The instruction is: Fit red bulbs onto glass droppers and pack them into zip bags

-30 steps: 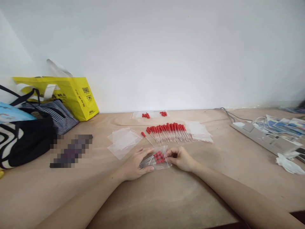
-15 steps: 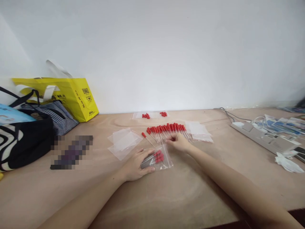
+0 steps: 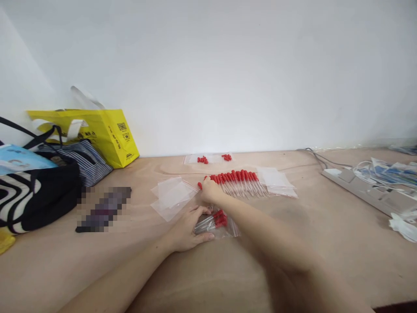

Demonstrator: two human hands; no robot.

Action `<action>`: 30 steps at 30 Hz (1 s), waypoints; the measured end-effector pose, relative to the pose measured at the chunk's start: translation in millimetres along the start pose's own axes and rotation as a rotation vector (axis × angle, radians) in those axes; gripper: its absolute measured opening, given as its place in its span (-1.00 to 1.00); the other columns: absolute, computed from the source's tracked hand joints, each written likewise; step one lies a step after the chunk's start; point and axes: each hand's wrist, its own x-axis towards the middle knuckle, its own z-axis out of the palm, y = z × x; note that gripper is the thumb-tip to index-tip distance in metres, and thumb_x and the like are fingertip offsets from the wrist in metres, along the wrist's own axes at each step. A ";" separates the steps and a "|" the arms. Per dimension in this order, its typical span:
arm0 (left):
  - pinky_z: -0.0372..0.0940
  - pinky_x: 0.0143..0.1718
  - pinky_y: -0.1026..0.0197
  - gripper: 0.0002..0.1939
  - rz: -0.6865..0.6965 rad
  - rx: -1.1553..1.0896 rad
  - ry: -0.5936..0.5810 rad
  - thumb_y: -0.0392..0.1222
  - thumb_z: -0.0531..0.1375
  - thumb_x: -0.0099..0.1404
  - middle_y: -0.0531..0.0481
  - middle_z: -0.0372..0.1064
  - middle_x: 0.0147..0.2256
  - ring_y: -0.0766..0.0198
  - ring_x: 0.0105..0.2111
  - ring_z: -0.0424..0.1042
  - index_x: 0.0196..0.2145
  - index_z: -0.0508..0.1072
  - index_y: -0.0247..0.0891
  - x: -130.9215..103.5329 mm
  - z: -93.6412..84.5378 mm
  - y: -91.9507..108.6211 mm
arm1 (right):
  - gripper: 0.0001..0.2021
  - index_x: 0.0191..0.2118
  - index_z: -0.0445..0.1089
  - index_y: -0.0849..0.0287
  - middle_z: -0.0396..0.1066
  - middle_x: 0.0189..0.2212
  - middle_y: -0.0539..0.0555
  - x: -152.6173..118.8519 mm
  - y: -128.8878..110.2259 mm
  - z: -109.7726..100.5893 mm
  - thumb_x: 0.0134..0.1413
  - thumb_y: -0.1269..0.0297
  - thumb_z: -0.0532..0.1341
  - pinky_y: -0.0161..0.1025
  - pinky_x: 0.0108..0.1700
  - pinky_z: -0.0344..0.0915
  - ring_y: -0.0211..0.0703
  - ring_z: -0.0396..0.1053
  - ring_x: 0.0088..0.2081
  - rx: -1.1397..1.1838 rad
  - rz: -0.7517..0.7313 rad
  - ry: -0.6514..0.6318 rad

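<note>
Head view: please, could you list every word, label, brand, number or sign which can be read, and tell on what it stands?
No text reads clearly enough to quote.
Yellow bag: black characters, partly behind the handle, plus small side print; unreadable.
Same bag: two square codes, too small to decode.
Blue package: dark marks, too blurred.
Packets at right: too blurred for any print.

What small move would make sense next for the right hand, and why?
Probably closing the right hand on the red-capped dropper at the left end of the row: its fingers are already down there, while the left hand steadies the clear bag of droppers on the table.
</note>
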 end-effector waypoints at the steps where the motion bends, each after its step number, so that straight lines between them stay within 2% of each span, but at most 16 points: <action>1: 0.15 -0.06 0.02 -0.53 -0.001 -0.005 -0.001 -0.02 0.21 0.02 -0.11 0.24 -0.06 0.07 -0.06 0.22 -0.13 0.23 -0.23 -0.1 -0.3 0.7 | -0.56 -0.14 0.21 0.39 0.37 -0.32 0.31 0.9 -0.2 -3.3 -0.29 0.54 0.19 -0.24 -0.36 0.24 0.05 0.36 -0.26 0.014 -0.003 -0.003; 4: 0.14 -0.05 0.03 -0.52 0.001 -0.027 -0.010 -0.02 0.20 0.04 -0.10 0.24 -0.06 0.09 -0.05 0.22 -0.11 0.21 -0.21 -0.5 -0.6 1.9 | -0.63 -0.15 0.18 0.38 0.36 -0.34 0.26 0.2 7.3 -22.9 -0.20 0.50 0.14 -0.29 -0.39 0.23 -0.05 0.36 -0.30 0.077 -0.031 0.014; 6: 0.13 -0.05 0.03 -0.52 0.007 -0.037 -0.009 -0.02 0.20 0.05 -0.09 0.24 -0.05 0.10 -0.06 0.22 -0.10 0.20 -0.20 -0.5 0.1 1.4 | -0.65 -0.12 0.13 0.38 0.35 -0.36 0.21 -5.3 20.5 -39.9 -0.13 0.48 0.09 -0.32 -0.42 0.22 -0.13 0.35 -0.33 0.126 -0.047 0.039; 8: 0.12 -0.04 0.03 -0.52 0.008 -0.035 -0.003 -0.01 0.20 0.05 -0.08 0.24 -0.05 0.09 -0.06 0.23 -0.09 0.20 -0.19 -0.3 1.0 0.3 | -0.65 -0.10 0.09 0.36 0.33 -0.47 0.09 -15.9 39.9 -54.4 -0.09 0.44 0.05 -0.35 -0.50 0.20 -0.22 0.32 -0.46 0.174 -0.056 0.037; 9: 0.12 -0.04 0.02 -0.52 0.008 -0.032 -0.001 -0.01 0.19 0.05 -0.09 0.25 -0.05 0.09 -0.06 0.23 -0.09 0.20 -0.19 -0.2 1.3 -0.2 | -0.61 -0.06 0.05 0.33 0.30 -0.53 0.01 -23.0 51.0 -59.4 -0.09 0.44 0.04 -0.37 -0.53 0.19 -0.27 0.30 -0.52 0.213 -0.070 0.032; 11: 0.13 -0.05 0.03 -0.52 0.012 -0.023 -0.002 0.00 0.19 0.06 -0.09 0.24 -0.05 0.09 -0.06 0.23 -0.08 0.19 -0.19 0.3 1.4 -0.8 | -0.44 0.06 -0.12 0.27 0.23 -0.59 -0.10 -39.6 73.8 -63.8 -0.13 0.44 0.06 -0.39 -0.58 0.17 -0.34 0.24 -0.63 0.463 -0.156 0.049; 13: 0.13 -0.05 0.04 -0.52 0.017 -0.016 -0.008 -0.01 0.18 0.07 -0.09 0.23 -0.05 0.10 -0.05 0.22 -0.08 0.19 -0.19 0.6 1.0 -0.6 | -0.28 0.12 -0.26 0.19 0.21 -0.56 -0.12 -56.7 93.9 -61.1 -0.18 0.40 0.11 -0.39 -0.62 0.17 -0.36 0.22 -0.67 0.659 -0.173 0.107; 15: 0.13 -0.05 0.04 -0.53 0.017 -0.010 -0.013 -0.01 0.18 0.07 -0.08 0.23 -0.04 0.10 -0.04 0.21 -0.09 0.20 -0.19 0.6 0.3 0.1 | -0.23 0.13 -0.34 0.11 0.18 -0.52 -0.14 -71.2 108.8 -53.8 -0.17 0.33 0.13 -0.38 -0.66 0.17 -0.38 0.20 -0.70 0.807 -0.166 0.159; 20: 0.13 -0.04 0.05 -0.54 0.022 -0.005 -0.007 0.00 0.17 0.09 -0.08 0.23 -0.04 0.11 -0.04 0.21 -0.07 0.20 -0.19 0.4 -0.5 1.1 | -0.39 0.03 -0.21 0.10 0.17 -0.54 -0.15 -86.6 120.9 -33.0 -0.10 0.14 0.13 -0.35 -0.62 0.26 -0.35 0.26 -0.64 0.956 -0.082 0.295; 25: 0.13 -0.03 0.04 -0.51 0.004 0.013 -0.015 0.01 0.17 0.08 -0.07 0.22 -0.03 0.10 -0.04 0.21 -0.06 0.20 -0.19 0.1 -0.5 1.6 | -0.44 -0.07 -0.13 0.09 0.20 -0.56 -0.15 -90.0 113.2 -24.6 -0.13 0.03 0.15 -0.34 -0.60 0.27 -0.32 0.28 -0.62 1.052 -0.049 0.250; 30: 0.14 -0.05 0.06 -0.51 -0.005 0.022 -0.014 0.00 0.15 0.11 -0.09 0.22 -0.04 0.11 -0.04 0.21 -0.04 0.17 -0.21 0.1 -0.4 3.0 | -0.57 -0.21 0.01 0.11 0.26 -0.54 -0.10 -99.9 106.3 -26.7 -0.12 -0.03 0.14 -0.27 -0.46 0.33 -0.28 0.35 -0.53 1.151 -0.017 0.128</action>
